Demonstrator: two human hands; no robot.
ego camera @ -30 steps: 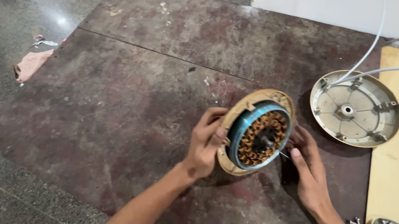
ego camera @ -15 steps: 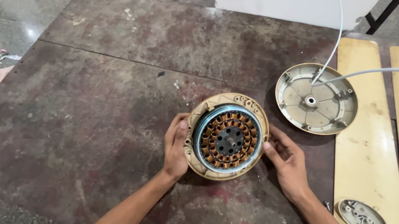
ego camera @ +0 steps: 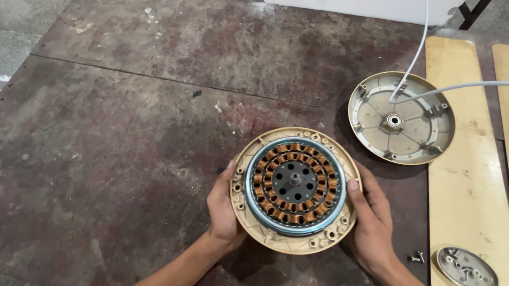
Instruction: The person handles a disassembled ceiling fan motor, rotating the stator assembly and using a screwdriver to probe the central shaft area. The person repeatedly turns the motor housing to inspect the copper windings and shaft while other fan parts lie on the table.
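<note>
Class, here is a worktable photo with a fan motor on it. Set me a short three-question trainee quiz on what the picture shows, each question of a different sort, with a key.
1. True or false: both hands, left hand and right hand, touch the motor housing.
2. Multiple choice: where does the round cover with the white cable lie from the housing? A: to the upper right. B: to the lower left. C: underneath it.
3. Fill in: the small dish rests on a cream fan ____.

Key
1. True: one hand grips each side of its rim.
2. A.
3. Blade; loose screws lie beside the dish.
</note>
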